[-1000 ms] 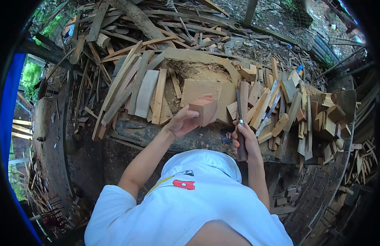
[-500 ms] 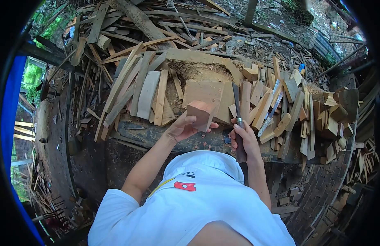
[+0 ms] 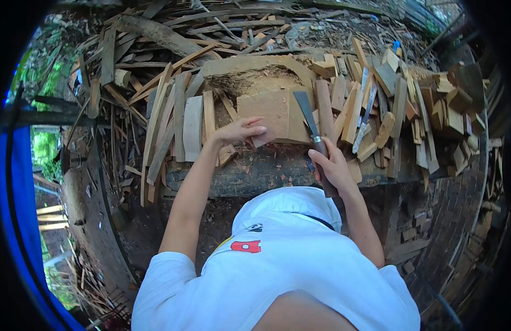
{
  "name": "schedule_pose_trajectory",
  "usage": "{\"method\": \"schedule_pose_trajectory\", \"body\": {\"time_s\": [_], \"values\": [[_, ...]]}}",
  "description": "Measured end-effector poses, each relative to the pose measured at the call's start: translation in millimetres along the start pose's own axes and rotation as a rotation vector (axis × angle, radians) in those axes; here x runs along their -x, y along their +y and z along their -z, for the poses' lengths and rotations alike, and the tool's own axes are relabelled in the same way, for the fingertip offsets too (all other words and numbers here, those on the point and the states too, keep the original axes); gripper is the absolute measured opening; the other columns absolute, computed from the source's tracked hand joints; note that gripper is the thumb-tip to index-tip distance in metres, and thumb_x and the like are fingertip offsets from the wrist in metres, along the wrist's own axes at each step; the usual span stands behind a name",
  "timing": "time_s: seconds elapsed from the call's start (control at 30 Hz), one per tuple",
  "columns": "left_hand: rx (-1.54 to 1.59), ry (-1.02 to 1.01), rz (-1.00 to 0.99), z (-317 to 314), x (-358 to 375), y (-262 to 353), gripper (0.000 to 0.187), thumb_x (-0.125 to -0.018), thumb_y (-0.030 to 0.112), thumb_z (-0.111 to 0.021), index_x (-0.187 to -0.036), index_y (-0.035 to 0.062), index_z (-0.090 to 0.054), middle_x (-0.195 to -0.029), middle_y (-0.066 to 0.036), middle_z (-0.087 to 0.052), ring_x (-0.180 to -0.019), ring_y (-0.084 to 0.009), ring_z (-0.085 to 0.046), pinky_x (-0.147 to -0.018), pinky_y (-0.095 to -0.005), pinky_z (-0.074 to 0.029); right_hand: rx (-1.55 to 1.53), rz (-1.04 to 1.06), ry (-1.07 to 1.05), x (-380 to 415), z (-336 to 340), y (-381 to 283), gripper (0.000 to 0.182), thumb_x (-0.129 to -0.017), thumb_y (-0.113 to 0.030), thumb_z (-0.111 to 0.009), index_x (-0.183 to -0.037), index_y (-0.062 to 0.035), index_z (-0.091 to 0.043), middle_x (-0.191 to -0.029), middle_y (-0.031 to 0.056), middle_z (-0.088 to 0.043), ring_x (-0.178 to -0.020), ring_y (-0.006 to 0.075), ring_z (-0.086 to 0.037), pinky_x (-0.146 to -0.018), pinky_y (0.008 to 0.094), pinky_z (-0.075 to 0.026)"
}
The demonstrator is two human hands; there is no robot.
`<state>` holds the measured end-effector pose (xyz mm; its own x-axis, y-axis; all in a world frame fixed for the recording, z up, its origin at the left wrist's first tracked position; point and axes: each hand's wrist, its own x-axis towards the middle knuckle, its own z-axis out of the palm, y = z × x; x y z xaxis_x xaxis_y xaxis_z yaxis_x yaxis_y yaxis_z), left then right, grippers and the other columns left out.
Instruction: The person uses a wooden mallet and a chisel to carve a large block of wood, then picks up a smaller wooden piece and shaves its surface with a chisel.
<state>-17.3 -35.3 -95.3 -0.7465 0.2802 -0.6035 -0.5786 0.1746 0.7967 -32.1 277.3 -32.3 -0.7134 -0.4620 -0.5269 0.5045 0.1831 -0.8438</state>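
My left hand (image 3: 243, 132) is at the left edge of a pinkish wooden piece (image 3: 273, 126), thumb and forefinger against it. The piece lies over the front of a large pale wooden block (image 3: 300, 118); its outline partly blends in. My right hand (image 3: 334, 168) grips the dark handle of a flat-bladed tool (image 3: 305, 110). The blade points up and away, just in front of the block's right part.
Upright wood offcuts (image 3: 352, 113) stand right of the block, with long strips (image 3: 159, 129) to its left. A dark bench edge (image 3: 211, 182) with shavings runs in front. Scrap wood (image 3: 167, 38) is heaped behind; a blue sheet (image 3: 18, 220) hangs at far left.
The view has shifted. My left hand has moved the wooden piece forward against the large block and turned palm-down. My right hand still holds the tool, its blade now showing its broad side.
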Motion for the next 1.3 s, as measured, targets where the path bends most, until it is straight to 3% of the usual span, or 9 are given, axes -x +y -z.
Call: {"method": "schedule_pose_trajectory", "body": {"time_s": [0.13,0.2,0.33,0.5,0.9,1.0,1.1,1.2,1.3], "values": [[-0.173,-0.030,0.073,26.8,-41.7,-30.4,0.072,-0.095,0.037,-0.067,-0.152,0.0055,-0.036,-0.120,-0.011,-0.060,-0.109,-0.0177,-0.058,-0.089,-0.0335,-0.051,0.070,-0.027,-0.008,6.5,-0.5,-0.8,0.050,-0.095,-0.018,-0.061,-0.140,-0.0049,-0.045,-0.072,0.0011,-0.052,-0.048,0.0095,-0.052,-0.043,0.0249,-0.042],[-0.582,0.382,-0.048,26.1,-47.1,-32.7,0.079,-0.092,0.038,-0.070,-0.151,0.0015,-0.033,-0.125,-0.016,-0.056,-0.115,-0.0227,-0.056,-0.096,-0.0369,-0.048,0.037,0.015,0.035,11.2,-1.0,1.2,0.063,-0.094,-0.016,-0.060,-0.152,-0.0123,-0.035,-0.077,0.0036,-0.055,-0.048,0.0104,-0.053,-0.045,0.0249,-0.045],[-1.048,0.442,-0.200,3.0,-23.9,-24.8,0.091,-0.084,0.038,-0.077,-0.151,-0.0009,-0.030,-0.147,-0.023,-0.035,-0.132,-0.0410,-0.042,-0.112,-0.0407,-0.035,0.038,-0.006,-0.020,6.3,5.0,3.0,0.063,-0.095,-0.013,-0.056,-0.154,-0.0218,-0.036,-0.084,0.0057,-0.059,-0.051,0.0096,-0.055,-0.048,0.0238,-0.048],[-1.013,0.504,-0.188,-2.3,-31.7,-27.8,0.087,-0.075,0.024,-0.082,-0.146,0.0017,-0.037,-0.140,-0.020,-0.046,-0.129,-0.0382,-0.046,-0.109,-0.0414,-0.041,-0.226,-0.061,-0.186,-13.7,9.2,3.3,0.030,-0.100,-0.025,-0.045,-0.123,-0.0085,-0.056,-0.085,0.0071,-0.061,-0.055,0.0148,-0.062,-0.049,0.0264,-0.051],[-0.783,0.373,-0.541,-79.3,26.0,62.7,0.107,-0.070,0.034,-0.087,-0.155,0.0100,-0.028,-0.158,-0.018,-0.027,-0.145,-0.0376,-0.029,-0.116,-0.0476,-0.031,-0.560,-0.028,-0.292,-25.1,6.6,-5.0,0.037,-0.105,-0.041,-0.035,-0.127,-0.0125,-0.046,-0.092,0.0124,-0.065,-0.073,0.0245,-0.071,-0.061,0.0335,-0.057],[-0.555,0.288,-0.819,-115.0,23.3,67.6,0.087,-0.075,0.033,-0.085,-0.146,0.0072,-0.042,-0.148,-0.020,-0.044,-0.140,-0.0359,-0.039,-0.116,-0.0482,-0.030,-0.475,-0.030,-0.332,-28.9,-17.4,-6.3,0.043,-0.104,-0.045,-0.037,-0.131,-0.0118,-0.045,-0.105,0.0121,-0.064,-0.082,0.0240,-0.071,-0.065,0.0342,-0.058],[-0.105,0.620,-0.942,-135.5,9.3,74.0,0.023,-0.091,0.021,-0.072,-0.100,0.0075,-0.056,-0.092,-0.009,-0.071,-0.106,-0.0259,-0.067,-0.112,-0.0530,-0.035,-0.370,0.008,-0.406,-35.2,-34.3,-5.6,0.055,-0.105,-0.049,-0.034,-0.149,-0.0164,-0.031,-0.091,0.0109,-0.064,-0.073,0.0176,-0.069,-0.058,0.0301,-0.055],[0.364,0.737,-0.912,-113.3,16.0,93.1,0.015,-0.096,0.018,-0.067,-0.092,0.0093,-0.055,-0.073,-0.005,-0.062,-0.076,-0.0172,-0.064,-0.095,-0.0449,-0.048,-0.268,0.007,-0.428,-30.1,-11.3,-27.6,0.060,-0.104,-0.049,-0.036,-0.153,-0.0157,-0.026,-0.082,0.0102,-0.063,-0.065,0.0154,-0.066,-0.055,0.0289,-0.053],[0.535,0.783,-0.925,-71.1,21.0,106.8,0.019,-0.096,0.020,-0.067,-0.088,0.0095,-0.053,-0.066,-0.003,-0.056,-0.062,-0.0145,-0.056,-0.079,-0.0389,-0.050,0.105,0.192,0.153,-81.3,15.8,46.6,0.050,-0.100,-0.033,-0.052,-0.143,-0.0113,-0.044,-0.080,0.0098,-0.062,-0.066,0.0240,-0.063,-0.065,0.0369,-0.053]]}}
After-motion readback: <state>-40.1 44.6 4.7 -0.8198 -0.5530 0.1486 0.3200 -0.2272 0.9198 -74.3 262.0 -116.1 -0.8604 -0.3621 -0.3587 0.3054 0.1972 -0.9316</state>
